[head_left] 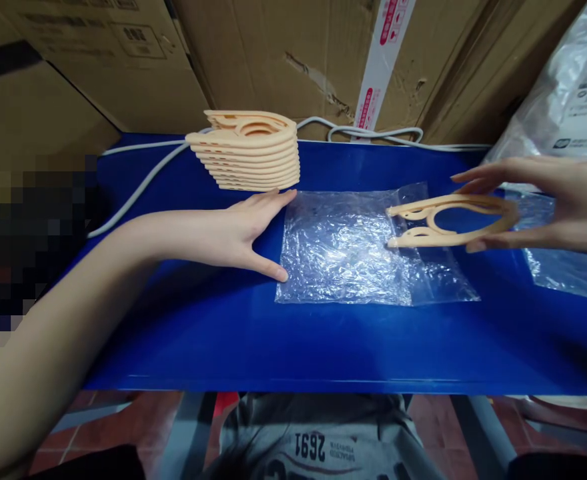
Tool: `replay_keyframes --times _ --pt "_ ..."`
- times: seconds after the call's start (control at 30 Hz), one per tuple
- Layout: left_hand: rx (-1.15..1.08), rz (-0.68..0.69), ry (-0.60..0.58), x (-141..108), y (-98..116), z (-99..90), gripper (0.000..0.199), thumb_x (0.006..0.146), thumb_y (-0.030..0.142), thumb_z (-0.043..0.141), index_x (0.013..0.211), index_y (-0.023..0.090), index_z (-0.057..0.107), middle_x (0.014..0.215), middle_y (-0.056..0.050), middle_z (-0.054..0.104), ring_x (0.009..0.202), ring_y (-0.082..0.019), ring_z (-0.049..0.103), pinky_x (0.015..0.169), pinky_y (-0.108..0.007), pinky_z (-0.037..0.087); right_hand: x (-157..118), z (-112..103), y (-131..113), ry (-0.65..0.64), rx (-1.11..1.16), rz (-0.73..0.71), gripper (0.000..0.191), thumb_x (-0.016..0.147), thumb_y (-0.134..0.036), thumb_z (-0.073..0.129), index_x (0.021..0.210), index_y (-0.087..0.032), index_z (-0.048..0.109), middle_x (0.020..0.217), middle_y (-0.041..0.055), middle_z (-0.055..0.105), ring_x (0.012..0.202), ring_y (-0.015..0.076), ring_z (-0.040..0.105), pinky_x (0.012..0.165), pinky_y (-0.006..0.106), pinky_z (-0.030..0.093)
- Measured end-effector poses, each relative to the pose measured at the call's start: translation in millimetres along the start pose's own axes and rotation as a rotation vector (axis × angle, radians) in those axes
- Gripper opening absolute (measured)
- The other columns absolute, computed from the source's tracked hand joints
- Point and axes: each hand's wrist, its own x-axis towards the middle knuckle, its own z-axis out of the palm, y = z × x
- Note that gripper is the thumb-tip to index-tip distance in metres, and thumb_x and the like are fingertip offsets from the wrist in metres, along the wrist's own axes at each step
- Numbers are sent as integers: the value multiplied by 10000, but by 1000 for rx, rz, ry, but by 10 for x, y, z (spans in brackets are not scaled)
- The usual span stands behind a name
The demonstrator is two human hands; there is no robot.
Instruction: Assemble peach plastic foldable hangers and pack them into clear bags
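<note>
My left hand (243, 230) lies with its fingers and thumb spread at the left edge of a clear plastic bag (343, 247), which is flat on the blue table. In my right hand (568, 200), a beige plastic folding hanger (466, 237), folded up, is gripped at its rounded end between thumb and fingers. Its two tips point left, over the right end of the bag; whether they are inside it I cannot tell. Just behind my left hand stands a neat stack of similar folded hangers (258, 157).
Cardboard boxes (273, 60) rise behind the blue table (293, 353). A white cable (143, 190) runs along its back and left side. More clear plastic bags (568, 267) lie at the right, below a large printed plastic package (573, 100).
</note>
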Motion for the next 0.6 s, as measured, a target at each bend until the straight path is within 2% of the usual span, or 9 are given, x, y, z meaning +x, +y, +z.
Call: replay_keyframes --times 0.07,0.17,0.27,0.33,0.47,0.6 --pt "11 3 -3 -1 -7 5 1241 793 784 650 1668 238 -40 1739 -138 1 1594 -405 96 1265 -597 199 58 96 -103 -60 23 -130 765 767 -821 656 1348 -326 615 1217 82 741 978 288 722 744 420 542" --pt "5 36 27 -4 -26 20 1264 774 750 707 1668 199 4 1729 -184 47 1585 -417 137 1241 -626 235 151 265 -273 -45 72 -192 732 826 -810 599 1317 -267 618 1139 115 744 905 312 707 701 448 530" --pt "-15 118 94 -4 -47 47 1230 764 697 764 1668 242 65 1721 -182 122 1569 -415 210 1214 -642 290 216 421 -405 17 52 -242 791 819 -832 577 1370 -265 598 1188 138 729 995 377 666 824 543 500" --pt "-18 144 102 -4 -40 60 1211 782 681 762 1667 223 74 1713 -201 129 1562 -417 222 1199 -654 306 235 494 -460 47 55 -265 805 827 -814 587 1420 -271 561 1216 129 726 1035 392 645 891 577 469" --pt "-24 119 104 -3 15 61 1214 781 679 765 1663 180 98 1706 -213 127 1558 -418 221 1207 -636 306 239 539 -470 37 79 -263 799 862 -751 610 1483 -259 506 1303 112 703 1088 386 638 919 564 459" --pt "-18 93 88 -5 44 53 1239 773 696 763 1662 150 94 1704 -220 114 1558 -426 213 1215 -630 300 237 493 -353 21 112 -219 855 830 -758 645 1499 -244 505 1157 129 740 1000 376 675 856 540 486"
